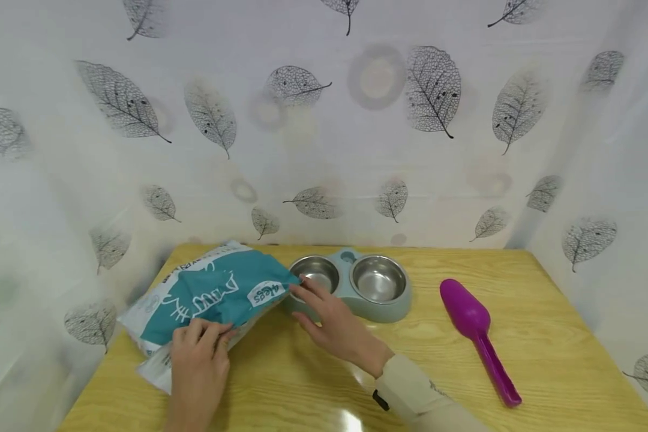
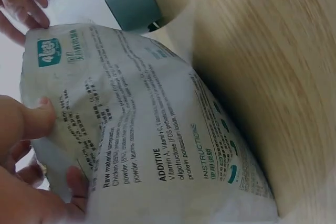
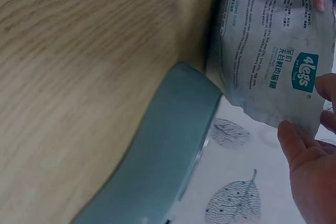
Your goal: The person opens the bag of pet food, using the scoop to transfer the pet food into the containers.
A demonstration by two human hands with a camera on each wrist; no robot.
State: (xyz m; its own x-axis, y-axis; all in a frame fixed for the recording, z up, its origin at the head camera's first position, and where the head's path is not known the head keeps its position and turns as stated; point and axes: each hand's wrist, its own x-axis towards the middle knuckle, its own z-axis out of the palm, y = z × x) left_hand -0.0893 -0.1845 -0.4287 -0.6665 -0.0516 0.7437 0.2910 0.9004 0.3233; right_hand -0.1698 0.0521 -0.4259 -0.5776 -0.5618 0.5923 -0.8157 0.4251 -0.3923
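A teal and white pet food bag (image 1: 210, 294) with a cat outline lies tilted at the table's left, one end reaching over the left steel bowl (image 1: 317, 273). My left hand (image 1: 200, 354) grips its near edge; in the left wrist view, the left thumb (image 2: 39, 119) lies on the printed back. At the end by the bowl, my right hand (image 1: 337, 327) pinches the corner. That corner carries the "4legs" logo (image 3: 304, 72) in the right wrist view, with the right thumb (image 3: 289, 132) close by it.
Beside the bag stands a grey-blue double feeder (image 1: 380, 309) with a second steel bowl (image 1: 378, 279). Further right, a purple scoop (image 1: 477, 336) lies on the wooden table (image 1: 551, 312). A leaf-patterned white curtain (image 1: 324, 150) hangs behind and along both sides.
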